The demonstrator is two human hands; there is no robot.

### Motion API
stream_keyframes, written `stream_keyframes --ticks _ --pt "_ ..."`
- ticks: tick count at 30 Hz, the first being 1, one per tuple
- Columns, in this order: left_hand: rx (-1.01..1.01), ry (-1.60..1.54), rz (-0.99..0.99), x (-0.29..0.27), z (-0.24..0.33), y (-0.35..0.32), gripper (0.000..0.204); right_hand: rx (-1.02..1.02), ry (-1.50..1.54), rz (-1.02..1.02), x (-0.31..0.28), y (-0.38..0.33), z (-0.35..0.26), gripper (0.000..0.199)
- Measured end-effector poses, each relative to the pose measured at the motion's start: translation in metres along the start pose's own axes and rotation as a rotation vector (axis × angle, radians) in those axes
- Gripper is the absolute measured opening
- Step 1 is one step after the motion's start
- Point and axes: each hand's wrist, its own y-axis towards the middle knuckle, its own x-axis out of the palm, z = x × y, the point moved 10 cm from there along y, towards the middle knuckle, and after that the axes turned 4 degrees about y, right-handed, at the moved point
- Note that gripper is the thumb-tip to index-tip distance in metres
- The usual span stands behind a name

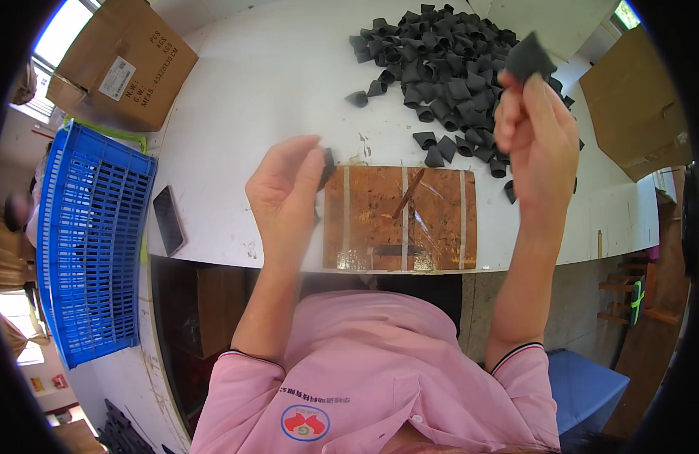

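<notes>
My right hand [542, 144] is raised at the right, its thumb and fingers pinching a dark grey pointed cap-like piece [529, 57]. That piece is slightly blurred. Left of the brown board [372, 219], my left hand [281, 181] is closed, fingers curled toward the thumb. A bit of dark grey material [328, 168] shows just past that thumb, at the board's left edge. Whether those fingers grip it is hidden. A large heap of similar hollow, pointed pieces [459, 87] spreads over the far right of the white table. A thin brown stick-like tool [408, 194] lies on the board.
A blue plastic crate [92, 242] stands at the left, near a dark phone [168, 221] on the table. Cardboard boxes stand at the far left [122, 64] and far right [641, 102]. Below the table's right side is a blue stool-like object [588, 390].
</notes>
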Motion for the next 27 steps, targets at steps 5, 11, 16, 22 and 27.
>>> stream_keyframes --ticks 5,11,16,22,27 --pt "0.068 0.774 0.042 -0.037 -0.099 0.025 0.026 -0.009 -0.383 0.246 -0.044 -0.011 0.042 0.028" --pt "-0.04 1.249 -0.049 -0.026 -0.149 0.05 0.023 0.277 -0.429 -0.117 -0.002 -0.099 0.116 0.017" --pt "0.0 1.12 -0.138 -0.022 -0.14 0.046 0.014 0.257 -0.568 -0.266 0.02 -0.123 0.112 0.015" --pt "-0.216 0.254 -0.454 0.033 -0.072 -0.027 0.004 -0.043 -0.737 -0.088 0.04 -0.119 0.083 0.018" --pt "-0.479 -0.196 -0.407 0.051 -0.065 -0.071 0.01 0.48 -0.061 -0.033 0.022 -0.127 0.135 0.017"
